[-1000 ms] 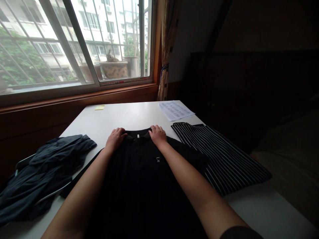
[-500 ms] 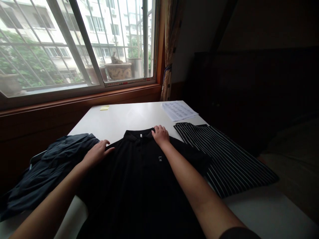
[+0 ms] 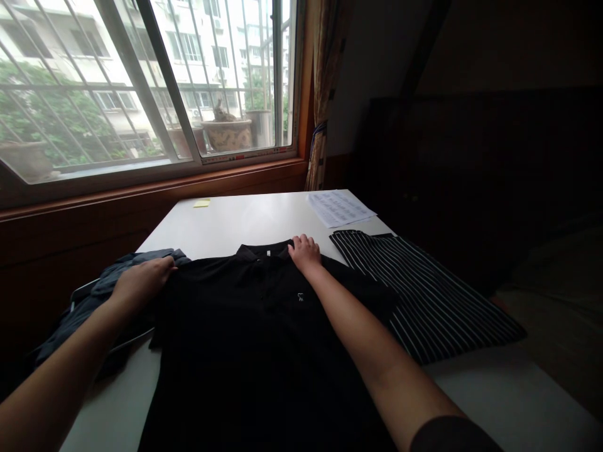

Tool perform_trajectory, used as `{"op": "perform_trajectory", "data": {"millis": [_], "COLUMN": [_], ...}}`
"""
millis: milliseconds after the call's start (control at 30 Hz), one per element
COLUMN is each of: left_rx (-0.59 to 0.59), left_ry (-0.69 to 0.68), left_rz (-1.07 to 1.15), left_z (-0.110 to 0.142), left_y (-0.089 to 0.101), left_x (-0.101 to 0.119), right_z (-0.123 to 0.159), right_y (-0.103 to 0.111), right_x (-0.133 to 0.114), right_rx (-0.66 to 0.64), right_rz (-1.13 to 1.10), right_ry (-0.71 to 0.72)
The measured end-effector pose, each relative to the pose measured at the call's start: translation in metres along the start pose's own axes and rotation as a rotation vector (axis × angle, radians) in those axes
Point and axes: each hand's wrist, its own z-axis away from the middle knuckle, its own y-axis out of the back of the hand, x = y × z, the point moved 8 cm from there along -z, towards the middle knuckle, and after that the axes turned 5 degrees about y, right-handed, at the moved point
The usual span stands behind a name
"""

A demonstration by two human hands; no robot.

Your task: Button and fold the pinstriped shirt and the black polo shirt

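Observation:
A black polo shirt [image 3: 264, 333] lies spread on the white table, collar away from me, with a small pale logo on its chest. My left hand [image 3: 144, 279] is closed on the shirt's left shoulder edge, fingertips pinched together. At the right side of the collar, my right hand [image 3: 305, 252] grips the cloth with its fingers bent over the edge. Beyond my left hand and under its forearm is a heap of dark grey-blue clothing [image 3: 106, 279]. To the right of the shirt, a folded black-and-white striped garment [image 3: 424, 295] touches the sleeve.
The white table [image 3: 221, 220] reaches toward a barred window. Printed sheets [image 3: 340, 208] lie at its far right corner and a yellow sticky note [image 3: 201, 203] at its far left. A tied curtain [image 3: 319, 138] hangs behind. A thin light-coloured edge [image 3: 85, 287] shows beside the heap.
My left hand has moved left and closed on the shirt's shoulder, and that side now lies stretched out farther left. The dark heap has shifted and shows less. My right hand stays at the collar.

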Motion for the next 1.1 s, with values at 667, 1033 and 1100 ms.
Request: {"op": "perform_trajectory", "data": {"millis": [667, 1033, 1100], "left_rx": [-0.094, 0.020, 0.035], "left_ry": [-0.211, -0.168, -0.176], "left_rz": [0.133, 0.061, 0.039], "left_z": [-0.066, -0.052, -0.050], "left_y": [-0.057, -0.059, -0.061], "left_x": [0.118, 0.085, 0.084], "right_z": [-0.005, 0.002, 0.006], "right_y": [0.008, 0.010, 0.013], "right_x": [0.023, 0.074, 0.071], "right_rx": [-0.238, -0.713, -0.749], "right_rz": [-0.135, -0.236, -0.266], "right_ry": [0.071, 0.116, 0.116]}}
